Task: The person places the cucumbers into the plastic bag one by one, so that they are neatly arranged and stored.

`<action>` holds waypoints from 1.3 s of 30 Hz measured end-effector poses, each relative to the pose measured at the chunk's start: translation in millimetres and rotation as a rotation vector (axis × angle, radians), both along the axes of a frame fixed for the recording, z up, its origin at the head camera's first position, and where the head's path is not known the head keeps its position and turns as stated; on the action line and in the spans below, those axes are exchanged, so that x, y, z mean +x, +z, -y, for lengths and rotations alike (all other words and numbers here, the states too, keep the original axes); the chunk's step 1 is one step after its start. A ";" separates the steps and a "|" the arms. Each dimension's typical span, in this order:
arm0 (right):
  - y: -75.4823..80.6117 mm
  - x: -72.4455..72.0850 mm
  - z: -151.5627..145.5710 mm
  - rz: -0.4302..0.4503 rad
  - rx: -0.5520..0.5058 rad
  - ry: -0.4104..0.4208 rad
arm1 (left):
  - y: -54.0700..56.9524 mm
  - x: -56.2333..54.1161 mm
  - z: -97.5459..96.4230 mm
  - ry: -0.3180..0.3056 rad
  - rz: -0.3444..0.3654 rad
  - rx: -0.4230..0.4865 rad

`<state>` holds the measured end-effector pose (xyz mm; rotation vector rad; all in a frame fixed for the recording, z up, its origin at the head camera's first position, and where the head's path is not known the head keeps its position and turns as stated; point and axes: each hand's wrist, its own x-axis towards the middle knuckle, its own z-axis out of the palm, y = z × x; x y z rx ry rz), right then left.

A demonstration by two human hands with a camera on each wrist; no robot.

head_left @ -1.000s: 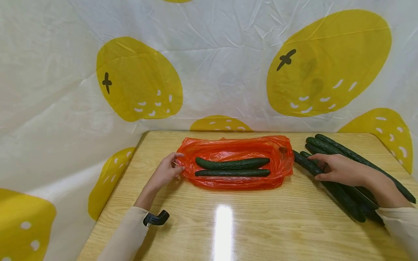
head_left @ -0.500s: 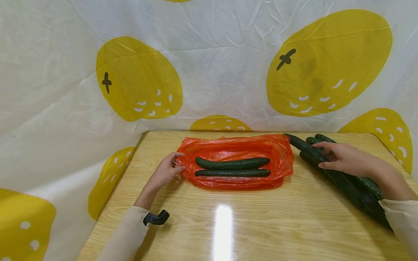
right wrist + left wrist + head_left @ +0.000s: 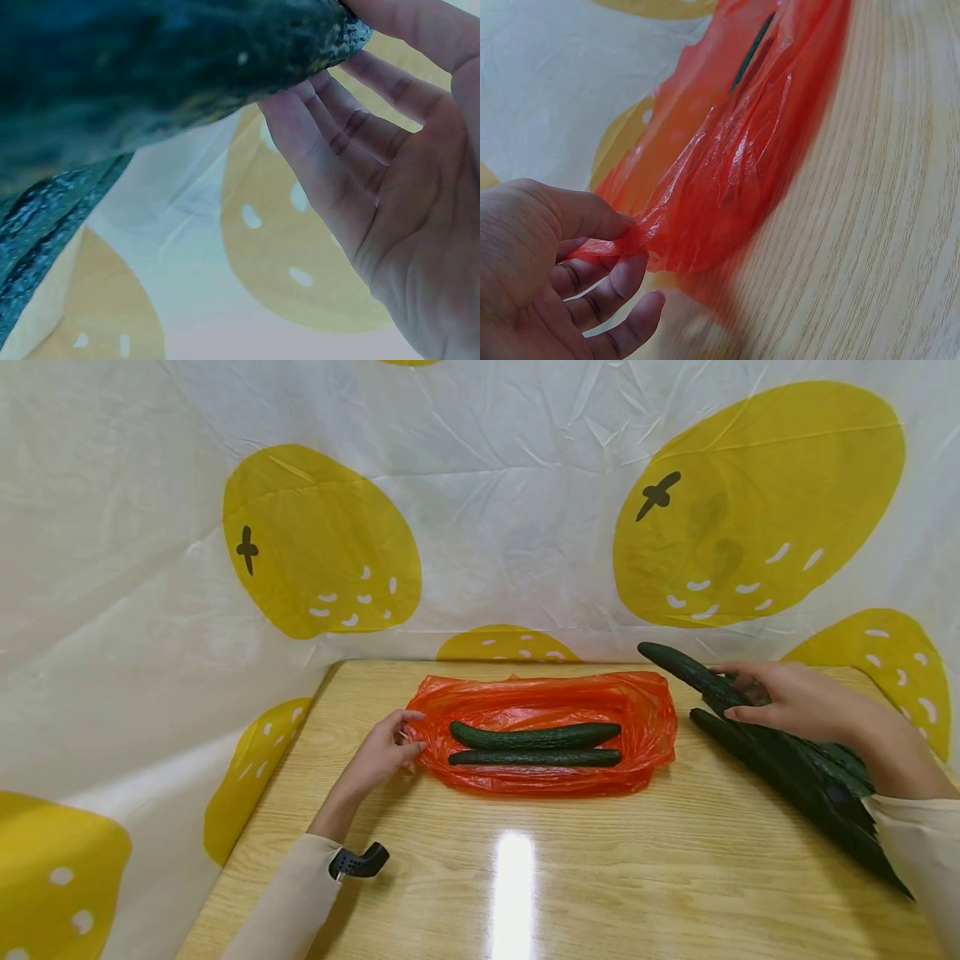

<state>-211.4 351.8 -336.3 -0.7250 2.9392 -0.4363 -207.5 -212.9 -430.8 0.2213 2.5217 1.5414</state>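
A red plastic bag (image 3: 517,692) lies spread on the wooden table, its mouth facing up. Inside it, a curved cucumber (image 3: 536,737) rests beside a straighter cucumber (image 3: 532,758). My left hand (image 3: 384,747) pinches the bag's left edge between thumb and fingers, and the left wrist view shows the thin film bunched there. To the right of the bag, my right hand (image 3: 802,706) grips a dark green cucumber (image 3: 675,667), whose far end points up and left above the table. The right wrist view shows thumb and fingertips on this cucumber's tip (image 3: 352,34).
More cucumbers (image 3: 772,785) lie in a slanting pile under the right hand and forearm. A black curved device (image 3: 360,862) is strapped to the left wrist. Behind the table hangs a white curtain (image 3: 517,552) with yellow fruit prints.
The right hand has lifted the cucumber from the pile; its far end rose and moved left. Cucumbers in the pile shifted. The left hand and bag stayed put.
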 end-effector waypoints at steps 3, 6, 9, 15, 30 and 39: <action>5.3 -1.9 4.2 0.005 0.000 0.007 | -6.2 -2.5 2.4 0.007 -0.017 -0.006; 10.7 -4.3 8.6 -0.005 0.005 0.015 | -5.5 -2.4 1.8 0.014 -0.022 -0.015; 16.3 -6.0 14.1 -0.029 -0.004 0.022 | -5.9 -2.9 2.2 0.018 -0.022 -0.014; 24.8 -8.0 27.3 -0.083 0.003 0.044 | -6.4 -2.9 2.0 0.010 -0.023 -0.005; 29.1 -19.1 66.0 -0.085 -0.031 0.174 | 0.5 -0.1 -2.7 -0.007 -0.005 -0.004; 27.9 -25.9 91.2 -0.081 -0.048 0.236 | 28.4 15.9 -10.7 -0.020 0.001 0.007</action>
